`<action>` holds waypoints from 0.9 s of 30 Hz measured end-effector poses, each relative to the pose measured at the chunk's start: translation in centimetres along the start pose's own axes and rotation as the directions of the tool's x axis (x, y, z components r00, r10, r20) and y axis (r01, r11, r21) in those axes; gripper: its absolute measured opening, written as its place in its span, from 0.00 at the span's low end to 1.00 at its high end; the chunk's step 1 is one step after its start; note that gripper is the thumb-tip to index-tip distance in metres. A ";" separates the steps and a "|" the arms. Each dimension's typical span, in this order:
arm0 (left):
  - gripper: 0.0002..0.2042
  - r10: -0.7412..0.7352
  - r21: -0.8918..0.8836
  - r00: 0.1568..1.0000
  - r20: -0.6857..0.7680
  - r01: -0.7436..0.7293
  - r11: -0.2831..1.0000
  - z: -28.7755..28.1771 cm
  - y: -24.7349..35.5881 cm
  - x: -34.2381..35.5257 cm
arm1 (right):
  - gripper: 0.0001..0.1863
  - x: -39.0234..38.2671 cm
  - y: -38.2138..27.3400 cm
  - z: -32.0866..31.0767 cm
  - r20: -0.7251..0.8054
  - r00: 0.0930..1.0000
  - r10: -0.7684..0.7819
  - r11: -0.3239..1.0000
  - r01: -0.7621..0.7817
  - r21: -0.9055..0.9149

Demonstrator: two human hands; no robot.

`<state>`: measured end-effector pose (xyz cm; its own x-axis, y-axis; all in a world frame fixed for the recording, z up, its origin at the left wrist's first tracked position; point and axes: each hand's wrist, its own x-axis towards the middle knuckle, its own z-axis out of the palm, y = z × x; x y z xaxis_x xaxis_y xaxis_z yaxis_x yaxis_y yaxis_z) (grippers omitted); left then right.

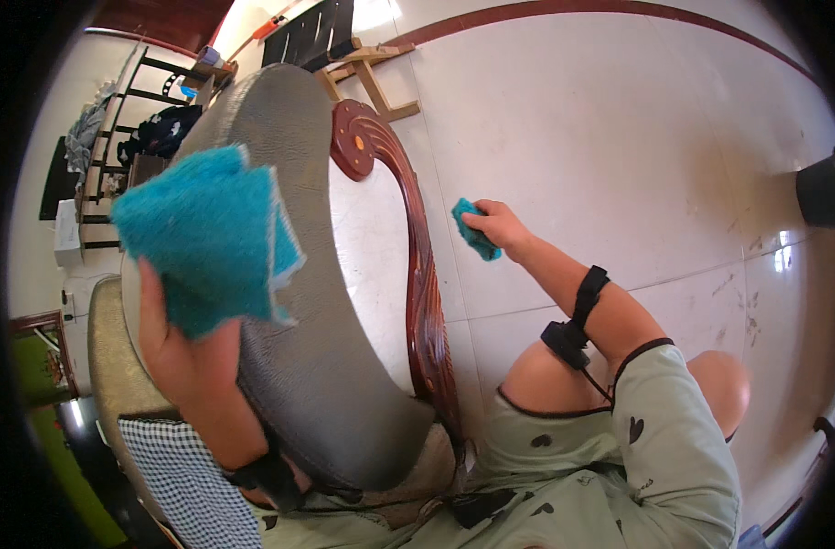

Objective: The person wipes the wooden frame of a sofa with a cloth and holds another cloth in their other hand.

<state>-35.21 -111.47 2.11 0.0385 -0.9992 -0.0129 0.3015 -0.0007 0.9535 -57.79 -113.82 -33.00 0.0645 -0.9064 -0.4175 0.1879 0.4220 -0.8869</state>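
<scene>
My left hand (191, 361) holds up a folded teal cloth (203, 233) with a pale stitched edge. The cloth hides most of its fingers. Behind and below it runs the dark grey-brown padded sofa arm (299, 366); from this angle I cannot tell whether cloth and padding touch. Farther right, my right hand (504, 229) is closed around a smaller, bunched teal cloth (470, 229), held out over the pale floor. Between the two hands curves the carved reddish-brown wooden trim (416, 265) of the sofa, with a scroll at its far end.
A wooden-legged stool or chair (372, 82) stands beyond the sofa arm. At the right edge is a dark bin (820, 190) with a green rim. A black rack (116, 156) with clothes is at far left, and a checked cloth (184, 476) lies near my left forearm.
</scene>
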 end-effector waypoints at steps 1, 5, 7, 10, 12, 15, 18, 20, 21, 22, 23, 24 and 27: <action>0.30 0.071 0.109 0.997 0.039 -0.075 0.991 -1.1 0.5 -0.2 | 0.17 0.2 -0.5 1.0 0.054 0.998 0.016 0.997 -0.020 0.075; 0.27 0.242 0.267 0.969 -0.043 -0.223 0.938 -4.0 0.2 -0.6 | 0.16 4.7 0.5 2.4 -0.057 0.987 -0.152 0.983 0.157 0.098; 0.26 0.296 0.253 0.943 -0.153 -0.252 0.934 -3.7 0.8 -1.2 | 0.16 6.9 0.3 4.1 -0.118 0.966 -0.229 0.959 0.245 0.141; 0.26 0.452 0.347 0.860 -0.236 -0.360 0.866 -5.5 2.2 -2.3 | 0.17 9.5 -0.5 6.5 -0.206 0.908 -0.365 0.910 0.394 0.126; 0.26 0.613 0.525 0.769 -0.180 -0.452 0.721 -6.1 2.7 -2.3 | 0.17 9.7 -1.3 8.2 -0.233 0.847 -0.479 0.873 0.487 -0.025; 0.27 0.718 0.678 0.680 -0.149 -0.458 0.575 -5.8 2.9 -2.6 | 0.16 9.2 -1.6 9.2 -0.183 0.875 -0.448 0.891 0.420 -0.173; 0.27 0.760 0.763 0.638 -0.122 -0.429 0.483 -5.3 2.9 -2.4 | 0.12 9.1 -0.7 9.2 -0.200 0.754 -0.625 0.775 0.572 -0.268; 0.27 0.778 0.805 0.618 -0.114 -0.401 0.437 -5.2 2.8 -2.3 | 0.10 8.8 -0.1 9.1 -0.170 0.816 -0.552 0.823 0.500 -0.271; 0.27 0.785 0.821 0.609 -0.115 -0.387 0.420 -5.2 2.7 -2.3 | 0.10 8.2 0.4 9.1 -0.170 0.815 -0.554 0.822 0.502 -0.268; 0.27 0.783 0.834 0.612 -0.115 -0.368 0.411 -5.2 2.7 -2.2 | 0.10 7.2 1.0 9.2 -0.172 0.835 -0.523 0.839 0.467 -0.280; 0.27 0.789 0.850 0.603 -0.117 -0.350 0.393 -5.1 2.8 -2.3 | 0.10 6.1 1.5 9.5 -0.171 0.856 -0.488 0.855 0.430 -0.290; 0.27 0.795 0.865 0.594 -0.121 -0.331 0.378 -5.0 2.9 -2.3 | 0.10 5.1 1.9 9.8 -0.173 0.856 -0.488 0.856 0.430 -0.288; 0.27 0.784 0.863 0.608 -0.125 -0.323 0.388 -4.8 2.5 -2.1 | 0.11 2.4 2.6 10.2 -0.131 0.929 -0.345 0.917 0.304 -0.260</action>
<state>-29.97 -109.15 3.03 0.3792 -0.6028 0.7020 -0.7178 0.2872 0.6343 -47.15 -115.15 -34.29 -0.1335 -0.9851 -0.1080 -0.0626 0.1172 -0.9911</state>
